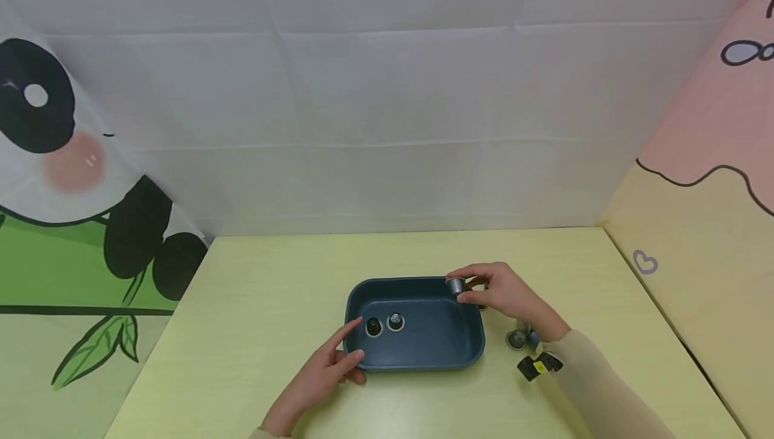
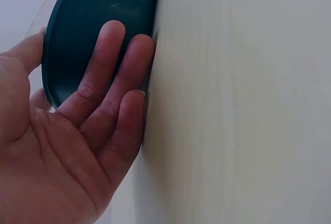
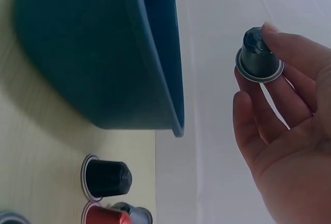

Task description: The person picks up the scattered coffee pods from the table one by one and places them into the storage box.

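Observation:
A dark blue-green tray (image 1: 432, 348) lies on the table. My left hand (image 1: 329, 368) holds its left front corner, with the thumb and index fingertip at the rim. In the left wrist view, other fingers (image 2: 103, 61) lie against the tray's outer wall. Two coffee capsules stand inside toward the left: a black capsule (image 1: 373, 327) and a silver-topped capsule (image 1: 396, 321). Over the tray's far right corner, my right hand (image 1: 504, 291) pinches a metallic coffee capsule (image 3: 259, 56) between thumb and fingers, raised above the rim.
Right of the tray, several capsules lie on the table: a black one (image 3: 107, 177), a red one (image 3: 106, 214), a grey-blue one (image 3: 135, 212). A black item with a yellow patch (image 1: 539, 366) is at my right wrist. A white cloth wall (image 1: 387, 123) rises behind the table.

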Motion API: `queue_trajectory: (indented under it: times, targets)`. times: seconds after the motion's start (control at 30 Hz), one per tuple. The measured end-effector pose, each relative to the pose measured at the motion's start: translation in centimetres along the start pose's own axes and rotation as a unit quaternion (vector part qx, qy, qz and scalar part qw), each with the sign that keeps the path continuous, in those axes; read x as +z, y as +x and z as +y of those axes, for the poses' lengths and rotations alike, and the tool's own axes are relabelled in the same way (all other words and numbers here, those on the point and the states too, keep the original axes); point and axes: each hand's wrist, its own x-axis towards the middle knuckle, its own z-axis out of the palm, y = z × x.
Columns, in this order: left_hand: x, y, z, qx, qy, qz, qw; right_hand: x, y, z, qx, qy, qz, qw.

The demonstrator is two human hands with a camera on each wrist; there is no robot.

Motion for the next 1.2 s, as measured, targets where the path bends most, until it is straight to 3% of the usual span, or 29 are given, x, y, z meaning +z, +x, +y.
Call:
queue_trajectory:
  times: [1.2]
  targets:
    - [0.1,-0.2,0.4,-0.002,-0.005,-0.001,1.0000,4.5,6.4,-1.9,-0.082,0.021,-0.056,0.995]
